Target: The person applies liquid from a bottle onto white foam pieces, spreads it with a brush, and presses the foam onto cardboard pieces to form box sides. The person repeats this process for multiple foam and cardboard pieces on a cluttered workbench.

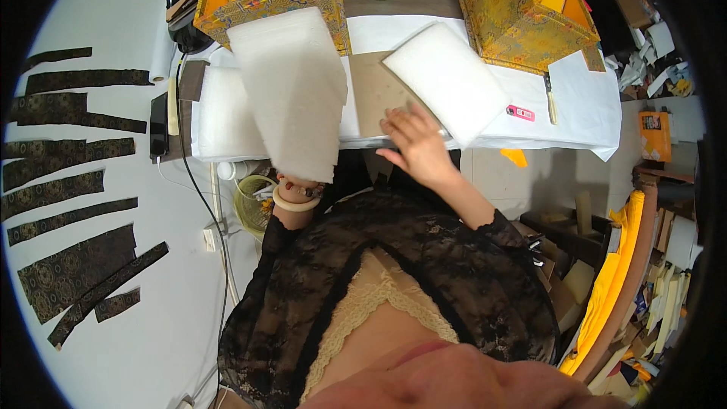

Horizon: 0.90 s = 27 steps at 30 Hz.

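Observation:
A whitish foam sheet [291, 91], apparently several layers thick, stands tilted above the table's left part. My left hand [301, 180], with a beaded bracelet and a pale bangle at the wrist, holds it from below; the fingers are hidden behind it. My right hand [415, 140] is open, fingers spread, over the near edge of a grey-brown board [371, 91]. Just beyond it, another white foam piece [450, 79] lies askew, partly over the board. More white foam [227, 110] rests at the table's left end, partly covered by the held sheet.
Two gold brocade boxes with yellow lining, one [261, 4] back left and one [530, 19] back right, stand behind. A light-handled knife [551, 100] and a small pink item [521, 113] lie right. A phone [158, 125] is far left, beside a black cable [182, 113].

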{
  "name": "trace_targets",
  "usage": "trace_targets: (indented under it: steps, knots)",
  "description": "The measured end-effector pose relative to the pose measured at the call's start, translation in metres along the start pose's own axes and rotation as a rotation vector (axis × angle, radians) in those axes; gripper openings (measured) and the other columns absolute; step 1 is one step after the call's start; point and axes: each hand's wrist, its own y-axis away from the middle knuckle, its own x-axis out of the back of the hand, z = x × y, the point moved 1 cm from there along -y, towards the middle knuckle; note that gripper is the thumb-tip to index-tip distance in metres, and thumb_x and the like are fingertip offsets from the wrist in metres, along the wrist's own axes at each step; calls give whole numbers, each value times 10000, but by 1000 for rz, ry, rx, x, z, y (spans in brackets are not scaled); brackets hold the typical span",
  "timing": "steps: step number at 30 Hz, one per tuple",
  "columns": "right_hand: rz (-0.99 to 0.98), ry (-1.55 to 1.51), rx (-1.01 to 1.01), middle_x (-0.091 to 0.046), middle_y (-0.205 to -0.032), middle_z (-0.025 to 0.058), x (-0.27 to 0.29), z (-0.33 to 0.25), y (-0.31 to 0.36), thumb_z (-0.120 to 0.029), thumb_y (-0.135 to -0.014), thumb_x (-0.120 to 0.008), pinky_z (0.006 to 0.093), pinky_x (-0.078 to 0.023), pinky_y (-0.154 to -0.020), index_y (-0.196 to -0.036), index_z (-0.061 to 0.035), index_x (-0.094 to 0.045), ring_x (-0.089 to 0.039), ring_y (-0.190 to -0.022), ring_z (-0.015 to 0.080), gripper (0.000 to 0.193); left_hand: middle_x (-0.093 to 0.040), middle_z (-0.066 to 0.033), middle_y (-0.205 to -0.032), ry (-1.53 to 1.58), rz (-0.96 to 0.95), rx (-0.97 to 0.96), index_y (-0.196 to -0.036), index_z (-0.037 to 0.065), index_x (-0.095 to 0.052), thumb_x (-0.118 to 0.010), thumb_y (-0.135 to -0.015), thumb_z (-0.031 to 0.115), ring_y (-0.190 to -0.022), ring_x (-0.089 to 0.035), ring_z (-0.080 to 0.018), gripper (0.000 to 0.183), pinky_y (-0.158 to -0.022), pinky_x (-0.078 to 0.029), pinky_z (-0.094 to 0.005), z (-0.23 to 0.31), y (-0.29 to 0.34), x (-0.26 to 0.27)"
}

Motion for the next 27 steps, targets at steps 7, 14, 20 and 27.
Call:
trace_targets:
  steps: [7, 14, 20, 27]
  knots:
    - [149, -130, -42, -561, -1316, 93, 10, -8, 4, -259, -824, -705, 507, -297, -1112, -1241, -74, -586, -482, -1264, 262, 472, -517, -96, -1291, -425, -19, -168, -1368, 53, -404, -426, -952, 525, -1180, -510, -205, 629, -983, -453, -341, -24, -12, 11]
    - [-26, 99, -349, -494, -1363, 193, 52, 34, 35, -62, -769, -706, 494, -355, -1076, -1332, -56, -510, -441, -1296, 363, 596, -516, -92, -1291, -539, -27, -220, -1368, 50, -405, -430, -964, 465, -1177, -510, -203, 580, -981, -452, -330, -33, -20, 8]
    - [245, 205, -164, -611, -1223, 188, 81, 34, 26, 86, -740, -627, 413, -492, -968, -1262, 12, -555, -587, -1149, 354, 532, -516, -89, -1290, -584, -35, -206, -1369, 48, -405, -433, -974, 414, -1174, -511, -201, 539, -979, -451, -320, -29, -9, 23]
    - [793, 680, 39, -644, -1203, 148, 192, 38, -30, 75, -783, -621, 380, -514, -938, -1218, -7, -600, -623, -1119, 301, 443, -516, -85, -1290, -720, -43, -243, -1369, 45, -405, -436, -986, 355, -1171, -511, -199, 493, -977, -449, -309, -37, 4, 34]
